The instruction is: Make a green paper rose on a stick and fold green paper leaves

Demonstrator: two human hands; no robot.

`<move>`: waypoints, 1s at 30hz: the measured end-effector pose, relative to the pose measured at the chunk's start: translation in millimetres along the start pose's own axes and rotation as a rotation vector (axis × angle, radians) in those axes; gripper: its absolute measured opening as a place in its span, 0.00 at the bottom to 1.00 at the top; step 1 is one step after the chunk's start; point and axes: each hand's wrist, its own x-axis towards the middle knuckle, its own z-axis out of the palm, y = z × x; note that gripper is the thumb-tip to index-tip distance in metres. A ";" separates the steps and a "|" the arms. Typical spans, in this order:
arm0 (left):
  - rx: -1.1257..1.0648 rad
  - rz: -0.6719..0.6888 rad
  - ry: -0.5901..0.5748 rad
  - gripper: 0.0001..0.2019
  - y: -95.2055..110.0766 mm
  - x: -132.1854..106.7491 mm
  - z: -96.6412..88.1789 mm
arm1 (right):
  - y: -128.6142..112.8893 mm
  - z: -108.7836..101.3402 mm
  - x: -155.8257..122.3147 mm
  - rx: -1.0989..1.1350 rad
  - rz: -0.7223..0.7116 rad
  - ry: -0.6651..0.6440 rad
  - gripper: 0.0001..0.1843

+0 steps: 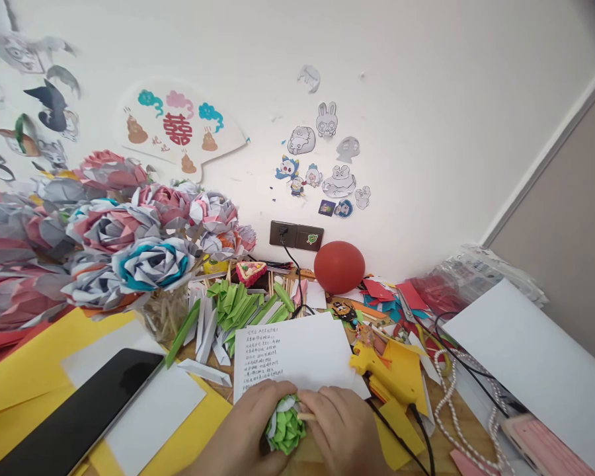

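Observation:
At the bottom centre my left hand (248, 426) and my right hand (342, 430) are closed round a green and white folded-paper piece (285, 426). A thin wooden stick (305, 416) pokes out of it under my right thumb. Just beyond the hands lies a white sheet with handwriting (287, 354). A yellow glue gun (387, 367) rests to the right of that sheet, its black cord running off toward the bottom edge.
A bunch of folded paper roses (129, 244) fills the left side. Green paper leaves (238, 304) lie behind the sheet. A dark tablet (79, 410) on yellow and white paper sits at lower left. A red balloon (340, 266), paper scraps, white board (525, 363) and beads crowd the right.

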 end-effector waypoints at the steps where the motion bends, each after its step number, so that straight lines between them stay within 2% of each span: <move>1: 0.001 -0.001 0.004 0.28 -0.2 -0.2 0.3 | -0.2 0.2 0.1 -0.012 -0.010 -0.004 0.21; 5: 0.004 0.001 0.001 0.31 -1.8 -1.1 0.8 | -0.7 0.8 0.5 -0.039 -0.027 -0.011 0.21; 11: 0.006 -0.013 -0.017 0.31 -2.3 -0.5 -0.1 | -0.5 0.8 0.4 -0.067 0.032 0.069 0.19; 24: -0.029 -0.119 -0.049 0.26 4.6 5.1 -5.2 | -1.7 5.2 -0.2 -0.024 0.022 -0.049 0.22; 27: -0.047 -0.163 -0.022 0.25 4.2 8.5 -6.5 | 0.9 1.1 -0.4 0.030 0.076 -0.020 0.19; 30: -0.085 -0.219 0.026 0.25 7.3 11.8 -8.7 | 4.1 -2.9 -2.1 0.103 0.195 0.021 0.14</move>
